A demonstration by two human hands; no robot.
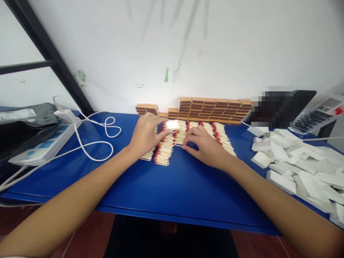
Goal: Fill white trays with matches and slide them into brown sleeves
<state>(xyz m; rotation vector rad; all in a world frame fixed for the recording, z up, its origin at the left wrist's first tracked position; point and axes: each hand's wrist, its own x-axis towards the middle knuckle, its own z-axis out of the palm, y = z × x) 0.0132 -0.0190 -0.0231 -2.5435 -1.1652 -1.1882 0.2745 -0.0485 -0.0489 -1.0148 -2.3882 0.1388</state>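
Observation:
My left hand [146, 134] pinches a small white matchbox tray [172, 125] between thumb and fingers, raised over the rows of matches. Close by on the right, my right hand [201, 145] has its thumb and index finger closed on a single matchstick [177, 145], whose pale end points left. Red-tipped matches [164, 148] lie in several rows on the blue table [166, 190], under and around both hands. Parts of these rows are hidden by my fingers. The tray's inside is too bright to make out.
Brown-sided matchboxes [209, 109] are stacked along the wall. White box pieces [282, 181] form a heap on the right, with a dark phone [285, 107] and a clear plastic package [314, 116] behind. A power strip [45, 141] and a looped white cable [94, 160] occupy the left.

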